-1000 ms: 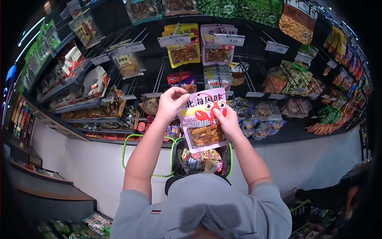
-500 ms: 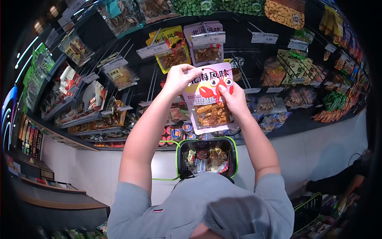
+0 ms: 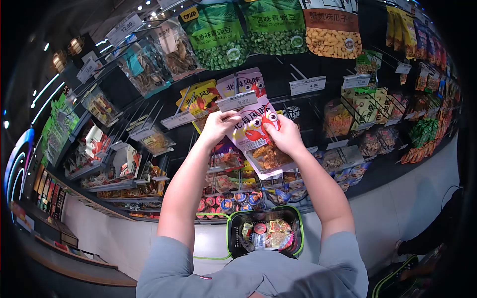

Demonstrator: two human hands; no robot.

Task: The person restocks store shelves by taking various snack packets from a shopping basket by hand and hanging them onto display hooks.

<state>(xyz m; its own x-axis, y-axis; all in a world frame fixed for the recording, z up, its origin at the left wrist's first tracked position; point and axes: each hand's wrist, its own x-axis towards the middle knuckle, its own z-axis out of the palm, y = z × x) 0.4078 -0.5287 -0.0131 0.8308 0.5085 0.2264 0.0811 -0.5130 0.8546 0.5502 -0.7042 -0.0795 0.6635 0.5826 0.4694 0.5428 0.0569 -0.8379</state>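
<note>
Snack rack, pink pouch, left fingers at top, right fingers at side

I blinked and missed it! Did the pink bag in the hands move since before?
Yes, upward toward the 6.90 price tag: the held pink bag now sits just under it, where earlier there was a wider gap.

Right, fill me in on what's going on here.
A person holds a pink pouch up to a snack rack with both hands: the left hand at its upper-left corner, the right hand gripping its right side, thumb on the front. A similar pouch hangs just behind, partly covered by a 6.90 price tag. Below is a green-rimmed black basket holding several packets.
</note>
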